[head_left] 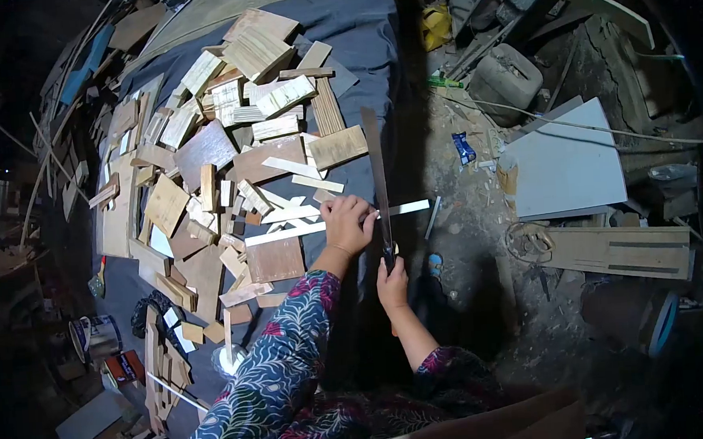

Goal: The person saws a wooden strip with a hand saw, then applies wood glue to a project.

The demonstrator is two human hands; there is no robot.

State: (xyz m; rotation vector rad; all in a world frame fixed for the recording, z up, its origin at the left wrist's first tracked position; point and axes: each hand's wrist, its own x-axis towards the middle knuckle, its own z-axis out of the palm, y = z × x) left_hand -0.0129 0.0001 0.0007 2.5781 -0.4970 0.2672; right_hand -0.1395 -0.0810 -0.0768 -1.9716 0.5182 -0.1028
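A long, thin white strip (412, 208) lies across the wood pieces and sticks out past the right edge of the cloth-covered table (373, 49). My left hand (348, 224) is closed over it near that edge, pinning it down. In my right hand (392, 285), fingers wrapped round the dark handle, is a handsaw (377, 157). Its blade points away from me and crosses the strip just right of my left fingertips. Under the strip's left part is a flat brown board (277, 260).
Many wood offcuts (257, 52) are heaped on the dark cloth. A paintbrush (98, 279) and a paint can (95, 338) are at the left. On the floor to the right are a grey jerrycan (506, 81), a white panel (569, 162) and a slotted board (623, 249).
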